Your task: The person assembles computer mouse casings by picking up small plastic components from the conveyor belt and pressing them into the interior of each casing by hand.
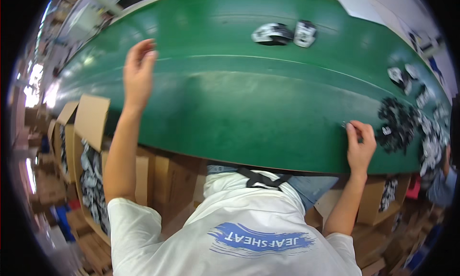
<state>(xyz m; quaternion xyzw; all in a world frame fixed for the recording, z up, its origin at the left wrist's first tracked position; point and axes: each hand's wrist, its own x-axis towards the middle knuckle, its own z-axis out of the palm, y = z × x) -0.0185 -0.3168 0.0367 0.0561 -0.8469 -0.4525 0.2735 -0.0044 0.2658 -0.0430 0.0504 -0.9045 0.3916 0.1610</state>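
My left hand (138,79) is raised over the left part of the green table (230,118). Its fingers are loosely bent, a gap shows beside the thumb, and nothing is seen in it. Toward the right near edge, my right hand (361,144) pinches thumb and forefinger together. A tiny shiny bit shows at those fingertips, too small to name. Just right of that hand lies a heap of small black pieces (395,125), with a little white patch on it. Beyond the heap is a pile of grey-and-white packets (431,139).
Two black-and-white bundles (305,34) lie at the table's far side. More small bundles (396,75) are at the far right. Open cartons with grey-and-black packets (93,185) stand below the left edge, another carton (373,201) below the right. Another person's sleeve (442,187) shows at far right.
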